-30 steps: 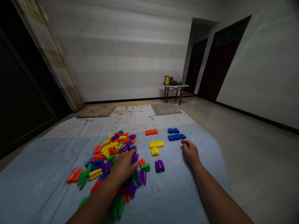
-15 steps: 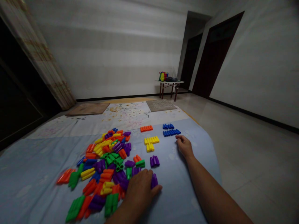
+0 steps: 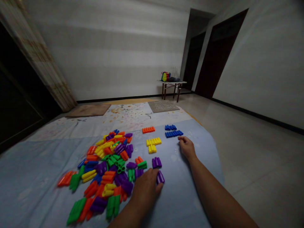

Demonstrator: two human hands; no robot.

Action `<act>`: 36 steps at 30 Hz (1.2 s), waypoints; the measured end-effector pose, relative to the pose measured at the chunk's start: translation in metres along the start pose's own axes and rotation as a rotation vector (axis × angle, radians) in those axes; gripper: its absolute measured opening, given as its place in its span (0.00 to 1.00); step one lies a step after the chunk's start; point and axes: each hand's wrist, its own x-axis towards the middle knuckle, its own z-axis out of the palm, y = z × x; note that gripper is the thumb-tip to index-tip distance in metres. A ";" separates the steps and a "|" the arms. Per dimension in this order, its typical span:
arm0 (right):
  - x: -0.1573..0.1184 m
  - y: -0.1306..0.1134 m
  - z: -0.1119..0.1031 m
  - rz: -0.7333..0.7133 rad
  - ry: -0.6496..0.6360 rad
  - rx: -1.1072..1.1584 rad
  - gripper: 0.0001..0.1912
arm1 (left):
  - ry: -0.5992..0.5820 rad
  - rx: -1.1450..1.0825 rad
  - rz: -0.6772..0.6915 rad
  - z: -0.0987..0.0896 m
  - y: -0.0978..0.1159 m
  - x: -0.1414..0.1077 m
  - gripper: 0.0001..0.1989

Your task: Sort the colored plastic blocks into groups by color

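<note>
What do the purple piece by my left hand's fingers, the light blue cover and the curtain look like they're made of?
Purple piece: probably hard plastic, glossy; highlights run along its rounded sides. Light blue cover: likely thin cloth, matte, going by its soft creases. Curtain: seems to be fabric, hanging in folds; too dim to tell its finish.

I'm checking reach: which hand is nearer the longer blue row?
Right: the right hand is just short of the longer blue row; the left hand is farther back and left.
</note>
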 end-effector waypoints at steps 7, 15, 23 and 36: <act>0.000 0.001 0.000 0.005 -0.001 0.018 0.17 | 0.222 0.058 0.006 -0.006 -0.018 -0.003 0.22; -0.001 -0.002 -0.002 0.001 -0.004 0.005 0.17 | 0.239 0.315 -0.007 -0.012 -0.045 0.005 0.25; -0.002 -0.003 -0.002 0.001 -0.017 0.011 0.17 | 0.250 0.333 -0.068 -0.031 -0.061 -0.002 0.19; -0.004 -0.006 -0.003 -0.011 -0.026 -0.012 0.16 | 0.396 0.191 0.024 -0.029 -0.059 -0.016 0.14</act>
